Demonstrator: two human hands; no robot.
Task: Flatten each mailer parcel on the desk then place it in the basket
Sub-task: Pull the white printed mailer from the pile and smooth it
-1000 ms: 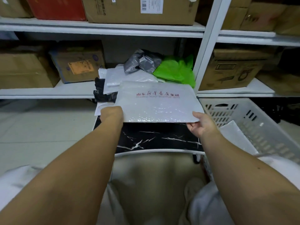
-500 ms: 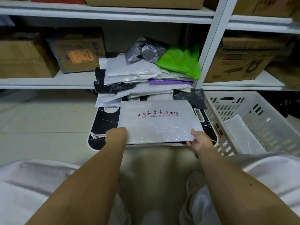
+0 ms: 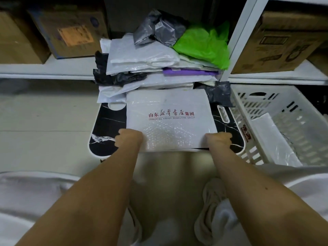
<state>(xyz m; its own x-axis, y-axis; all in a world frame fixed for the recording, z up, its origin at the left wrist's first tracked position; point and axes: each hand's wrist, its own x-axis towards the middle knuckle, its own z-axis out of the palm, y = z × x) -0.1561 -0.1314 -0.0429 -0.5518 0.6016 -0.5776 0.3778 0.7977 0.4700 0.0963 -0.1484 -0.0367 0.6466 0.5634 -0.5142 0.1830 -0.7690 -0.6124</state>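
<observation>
Head view: both hands' grip (image 3: 129,140) (image 3: 219,140) pinching white mailer (image 3: 168,119), mailer pile (image 3: 156,68) behind, basket (image 3: 262,96) rightward.

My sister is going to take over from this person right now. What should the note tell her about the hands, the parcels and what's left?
Left hand: grips the near left corner of the white bubble mailer.
Right hand: grips its near right corner.
The mailer lies on the black marble-look desk, red bookstore print facing up.
Behind it sits a pile of unsorted mailers: white, grey, black, purple, green.
The white basket stands to the right of the desk.
Done: one white mailer already lies in the basket.
Left: finish flattening this mailer, put it in the basket, then work through the pile.
</observation>
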